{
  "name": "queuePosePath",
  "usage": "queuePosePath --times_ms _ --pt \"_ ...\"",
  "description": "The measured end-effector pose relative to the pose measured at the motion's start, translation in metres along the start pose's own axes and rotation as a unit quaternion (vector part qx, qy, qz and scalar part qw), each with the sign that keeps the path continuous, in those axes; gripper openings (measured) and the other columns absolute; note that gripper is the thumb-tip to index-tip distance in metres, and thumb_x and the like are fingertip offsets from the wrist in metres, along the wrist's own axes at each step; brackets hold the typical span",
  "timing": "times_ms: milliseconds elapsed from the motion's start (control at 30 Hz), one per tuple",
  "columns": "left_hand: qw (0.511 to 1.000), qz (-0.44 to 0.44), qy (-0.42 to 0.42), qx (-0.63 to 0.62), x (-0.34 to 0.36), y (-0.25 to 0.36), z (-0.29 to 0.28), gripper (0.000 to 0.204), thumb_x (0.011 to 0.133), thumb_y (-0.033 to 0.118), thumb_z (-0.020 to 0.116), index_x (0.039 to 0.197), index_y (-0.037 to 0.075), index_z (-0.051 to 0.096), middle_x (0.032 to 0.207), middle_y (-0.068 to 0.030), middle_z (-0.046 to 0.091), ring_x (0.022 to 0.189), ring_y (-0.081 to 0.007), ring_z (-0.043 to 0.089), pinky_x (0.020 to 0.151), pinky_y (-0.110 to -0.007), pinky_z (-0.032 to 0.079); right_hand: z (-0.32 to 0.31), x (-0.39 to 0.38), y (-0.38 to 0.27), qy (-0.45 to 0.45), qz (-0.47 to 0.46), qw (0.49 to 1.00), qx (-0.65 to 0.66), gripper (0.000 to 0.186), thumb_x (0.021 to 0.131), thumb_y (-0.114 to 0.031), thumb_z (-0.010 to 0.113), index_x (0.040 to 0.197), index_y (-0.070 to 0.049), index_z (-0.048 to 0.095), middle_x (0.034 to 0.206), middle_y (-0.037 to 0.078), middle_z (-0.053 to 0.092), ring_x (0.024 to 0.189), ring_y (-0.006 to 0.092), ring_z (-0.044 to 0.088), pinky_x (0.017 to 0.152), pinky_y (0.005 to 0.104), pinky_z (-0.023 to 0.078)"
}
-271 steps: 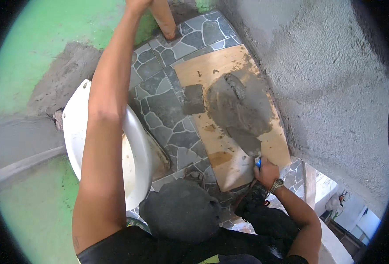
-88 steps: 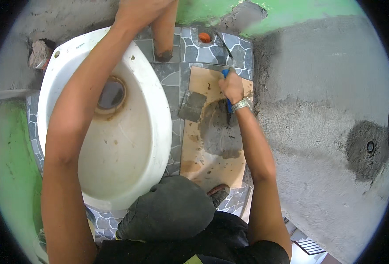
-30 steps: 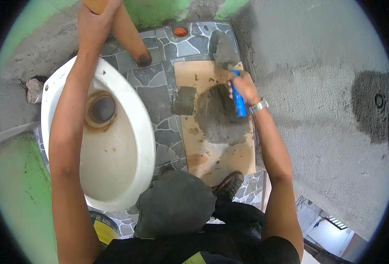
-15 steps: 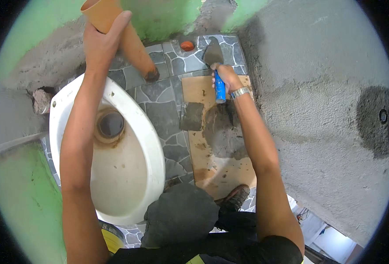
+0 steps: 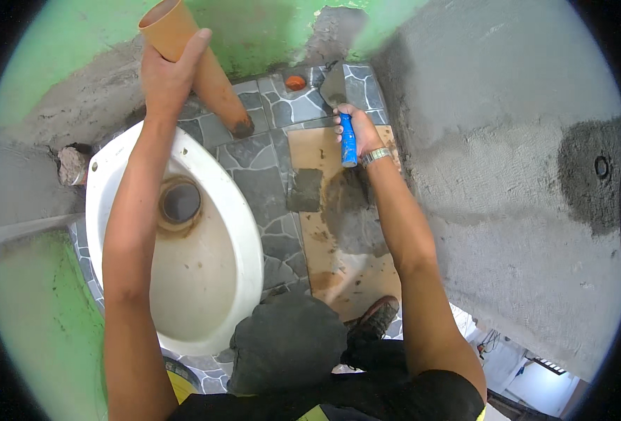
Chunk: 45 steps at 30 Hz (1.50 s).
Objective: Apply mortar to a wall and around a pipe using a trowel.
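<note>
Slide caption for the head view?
Left hand grips an orange pipe; right hand holds a blue-handled trowel near a white toilet bowl.

Left grip [image 5: 167, 78], right grip [image 5: 361, 130]: two. Orange pipe [image 5: 214, 85], one. Blue-handled trowel [image 5: 349, 144], one. White toilet bowl [image 5: 249, 252], one. Tan board [image 5: 313, 149], one. Square grey piece [image 5: 305, 190], one. Orange-red floor fitting [image 5: 295, 83], one. Wristwatch [image 5: 376, 155], one. Shoe [image 5: 378, 317], one. Yellow bucket [image 5: 182, 384], one. Dark wall ring [image 5: 602, 166], one.
</note>
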<state>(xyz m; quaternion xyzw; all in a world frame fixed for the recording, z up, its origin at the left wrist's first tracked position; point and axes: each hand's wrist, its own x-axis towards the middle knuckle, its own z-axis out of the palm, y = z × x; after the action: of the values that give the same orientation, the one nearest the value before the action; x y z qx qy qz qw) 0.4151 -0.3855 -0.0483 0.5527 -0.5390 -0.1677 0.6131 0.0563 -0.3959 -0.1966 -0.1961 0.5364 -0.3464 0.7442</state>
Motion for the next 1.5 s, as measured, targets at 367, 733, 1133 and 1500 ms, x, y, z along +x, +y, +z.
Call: queuePosePath --times_ms 367,733,1133,1500 --pt "0.957 -0.085 0.051 -0.273 0.010 -0.023 -0.001 0.054 0.088 0.034 0.080 0.127 0.003 0.060 0.117 -0.0064 0.065 0.112 -0.0171 0.059 0.098 -0.032 0.046 -0.015 -0.043 -0.004 0.075 -0.028 0.986 -0.144 0.022 0.088 -0.027 0.066 0.093 -0.008 0.055 0.073 0.004 0.056 0.053 0.0165 0.055 0.044 0.0358 0.050" --pt "0.980 -0.051 0.074 -0.179 0.010 -0.018 -0.008 0.044 0.087 0.025 0.081 0.119 0.002 0.062 0.111 -0.0063 0.065 0.098 -0.0166 0.062 0.087 -0.032 0.050 0.019 -0.027 0.015 0.055 -0.056 0.997 -0.015 0.019 0.091 -0.022 0.063 0.095 -0.005 0.056 0.076 0.008 0.058 0.060 0.0203 0.058 0.052 0.0374 0.054" --pt "0.975 0.045 0.205 -0.077 0.004 -0.008 -0.019 0.058 0.079 0.014 0.083 0.127 -0.001 0.053 0.112 -0.0112 0.063 0.097 -0.0217 0.063 0.087 -0.036 0.053 0.161 0.083 0.015 0.078 -0.148 0.951 0.260 0.030 0.095 -0.013 0.058 0.119 0.001 0.047 0.102 0.020 0.056 0.080 0.0360 0.064 0.073 0.0583 0.058" --pt "0.971 0.072 0.218 -0.068 0.006 0.011 -0.007 0.055 0.078 0.014 0.084 0.121 -0.002 0.054 0.110 -0.0117 0.064 0.095 -0.0208 0.063 0.084 -0.036 0.055 0.150 0.085 0.017 -0.023 -0.163 0.910 0.380 0.032 0.097 -0.016 0.060 0.120 0.000 0.045 0.107 0.018 0.053 0.091 0.0380 0.062 0.083 0.0622 0.054"
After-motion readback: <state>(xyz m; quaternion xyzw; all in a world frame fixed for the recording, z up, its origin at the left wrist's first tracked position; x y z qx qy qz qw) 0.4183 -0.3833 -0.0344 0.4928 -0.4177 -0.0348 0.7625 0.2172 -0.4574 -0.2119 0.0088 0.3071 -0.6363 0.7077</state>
